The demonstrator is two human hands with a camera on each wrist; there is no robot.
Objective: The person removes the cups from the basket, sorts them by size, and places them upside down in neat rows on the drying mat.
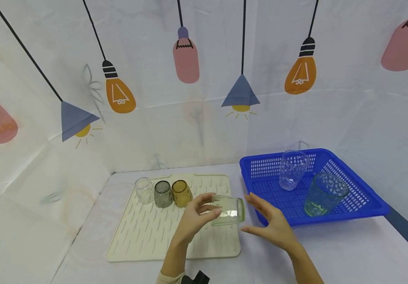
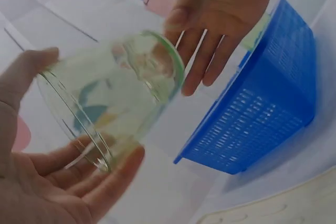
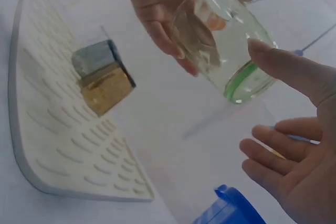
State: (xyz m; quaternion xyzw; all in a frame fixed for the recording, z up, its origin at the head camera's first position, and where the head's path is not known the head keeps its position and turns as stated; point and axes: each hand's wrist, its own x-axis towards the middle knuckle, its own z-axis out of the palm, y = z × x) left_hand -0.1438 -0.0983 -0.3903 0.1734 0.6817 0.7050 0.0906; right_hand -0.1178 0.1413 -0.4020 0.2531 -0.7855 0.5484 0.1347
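Note:
A pale green drinking glass lies sideways in the air over the right part of a cream drying mat. My left hand grips it around one end, thumb on one side and fingers on the other, as the left wrist view shows. Its thick green base points toward my right hand. That hand is spread, thumb and fingers apart on either side of the base; a small gap shows in the head view. In the right wrist view the right thumb overlaps the glass; contact is unclear.
On the mat's back left stand a clear glass, a grey glass and an amber glass, side by side. To the right, a blue plastic basket holds a clear glass and a bluish-green glass, both tilted.

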